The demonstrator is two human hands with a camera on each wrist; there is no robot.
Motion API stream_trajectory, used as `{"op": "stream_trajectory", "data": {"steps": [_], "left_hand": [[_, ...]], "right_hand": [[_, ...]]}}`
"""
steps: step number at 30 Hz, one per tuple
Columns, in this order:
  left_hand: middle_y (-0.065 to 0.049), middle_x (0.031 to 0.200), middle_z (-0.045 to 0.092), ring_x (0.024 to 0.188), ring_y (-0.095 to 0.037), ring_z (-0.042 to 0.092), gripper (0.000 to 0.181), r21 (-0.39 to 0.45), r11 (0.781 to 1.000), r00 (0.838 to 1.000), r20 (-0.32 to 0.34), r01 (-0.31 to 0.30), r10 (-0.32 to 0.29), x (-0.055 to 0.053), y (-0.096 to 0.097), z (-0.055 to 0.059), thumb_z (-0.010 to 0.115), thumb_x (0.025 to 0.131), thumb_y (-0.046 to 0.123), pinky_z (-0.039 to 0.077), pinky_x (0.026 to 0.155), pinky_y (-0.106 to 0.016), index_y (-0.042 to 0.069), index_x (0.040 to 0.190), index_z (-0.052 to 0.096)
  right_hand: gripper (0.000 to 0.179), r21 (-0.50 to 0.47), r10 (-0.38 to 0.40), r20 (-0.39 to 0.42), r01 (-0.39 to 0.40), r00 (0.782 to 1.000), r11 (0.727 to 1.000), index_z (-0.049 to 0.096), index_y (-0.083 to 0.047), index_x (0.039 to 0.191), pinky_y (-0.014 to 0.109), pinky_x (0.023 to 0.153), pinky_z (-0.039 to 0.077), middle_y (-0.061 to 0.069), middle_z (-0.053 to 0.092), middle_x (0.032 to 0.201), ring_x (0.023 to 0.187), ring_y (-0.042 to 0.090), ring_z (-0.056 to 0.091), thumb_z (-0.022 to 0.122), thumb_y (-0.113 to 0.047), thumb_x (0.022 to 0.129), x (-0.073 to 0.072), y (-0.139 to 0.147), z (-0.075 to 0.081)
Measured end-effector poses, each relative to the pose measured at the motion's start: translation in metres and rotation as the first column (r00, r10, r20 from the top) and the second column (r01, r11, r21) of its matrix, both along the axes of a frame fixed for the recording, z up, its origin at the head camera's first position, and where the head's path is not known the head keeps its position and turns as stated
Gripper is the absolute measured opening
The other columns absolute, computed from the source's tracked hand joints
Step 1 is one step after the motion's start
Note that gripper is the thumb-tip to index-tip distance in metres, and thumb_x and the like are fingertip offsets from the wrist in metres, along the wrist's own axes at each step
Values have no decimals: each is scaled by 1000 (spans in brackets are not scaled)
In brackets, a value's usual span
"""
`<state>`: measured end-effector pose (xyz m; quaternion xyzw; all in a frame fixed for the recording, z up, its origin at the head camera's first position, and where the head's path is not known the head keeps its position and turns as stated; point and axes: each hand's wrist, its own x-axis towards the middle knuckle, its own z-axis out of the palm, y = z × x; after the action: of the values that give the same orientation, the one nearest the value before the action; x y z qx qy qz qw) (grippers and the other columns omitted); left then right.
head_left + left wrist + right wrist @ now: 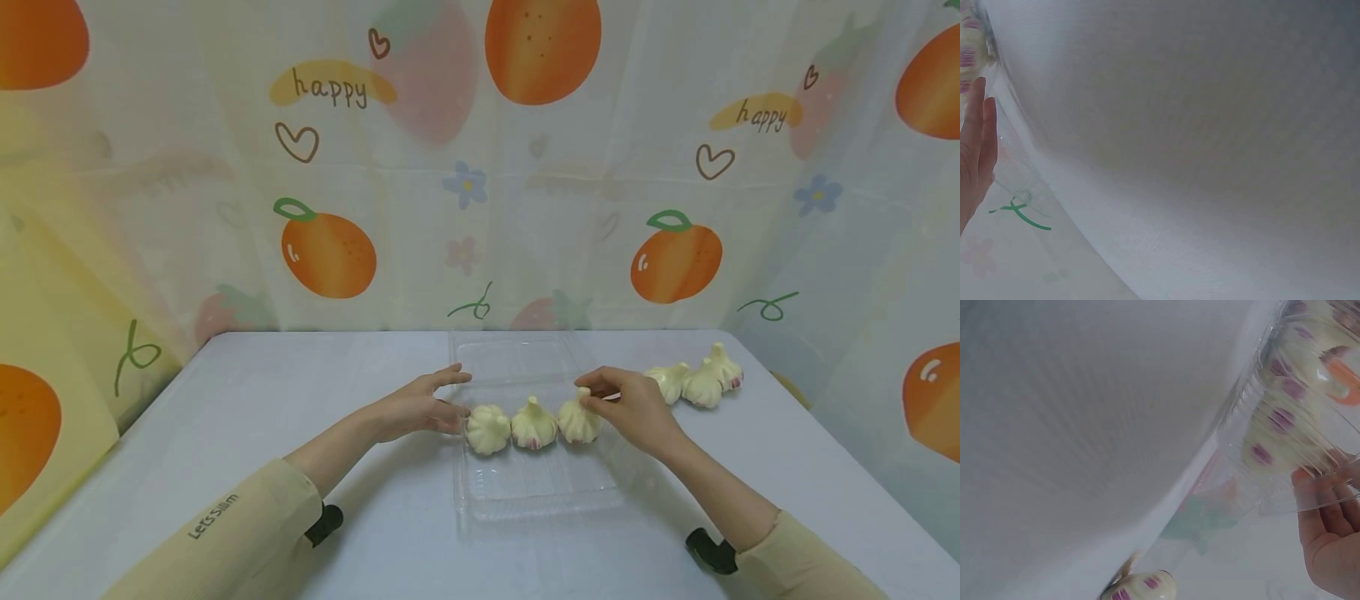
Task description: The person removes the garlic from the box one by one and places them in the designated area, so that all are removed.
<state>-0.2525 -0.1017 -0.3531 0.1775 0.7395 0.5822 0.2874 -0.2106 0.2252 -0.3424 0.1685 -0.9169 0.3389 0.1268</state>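
Note:
A clear plastic box (536, 487) lies on the table with its lid (513, 357) folded open toward the back. In a row inside sit a left garlic bulb (488, 431), a middle garlic bulb (534, 427) and a right garlic bulb (577, 423). The stem of the right bulb is pinched between the thumb and fingers of my right hand (633, 408). Against the box's left side rests my left hand (420, 407), fingers extended. The left wrist view catches those fingers (988, 134) at its edge; the right wrist view shows bulbs through the clear wall.
Several loose garlic bulbs (702, 386) lie at the table's back right, just beyond my right hand. A white cloth covers the table (300, 392). Behind it hangs a curtain (525, 233) printed with fruit.

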Motion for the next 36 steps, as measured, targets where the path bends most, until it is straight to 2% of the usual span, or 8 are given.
{"op": "stream_trajectory", "data": {"steps": [11,19,24,36], "left_hand": [[-6,169,-9,143,-39,43,78,-4,1000,1000,-6,-4,4,0,0,0,59,88,1,58,94,-27,2,156,21],[-6,169,-9,142,-38,43,78,-14,1000,1000,-14,-8,7,-1,0,-1,59,88,1,58,92,-25,2,156,22],[-6,169,-9,142,-38,43,78,-17,1000,1000,-12,-7,6,0,0,-1,59,88,1,58,93,-26,3,156,21],[-7,169,-9,142,-39,43,78,-16,1000,1000,-20,1,-1,-2,0,-1,59,88,2,58,95,-28,2,156,21]], "right_hand": [[21,-17,-30,-30,29,999,999,74,-11,108,29,74,63,9,78,96,90,25,74,73,-12,87,-3,4,6],[21,-52,-52,-14,51,999,997,73,-13,111,21,69,59,8,78,97,90,26,74,71,-15,90,-3,9,12],[22,-73,-57,-31,54,998,996,73,-14,112,18,73,58,7,77,97,89,21,73,71,-16,90,-3,12,17],[23,-74,-116,-86,109,990,991,73,-14,112,14,70,55,9,77,101,89,12,72,72,-24,91,-1,26,32]]}}
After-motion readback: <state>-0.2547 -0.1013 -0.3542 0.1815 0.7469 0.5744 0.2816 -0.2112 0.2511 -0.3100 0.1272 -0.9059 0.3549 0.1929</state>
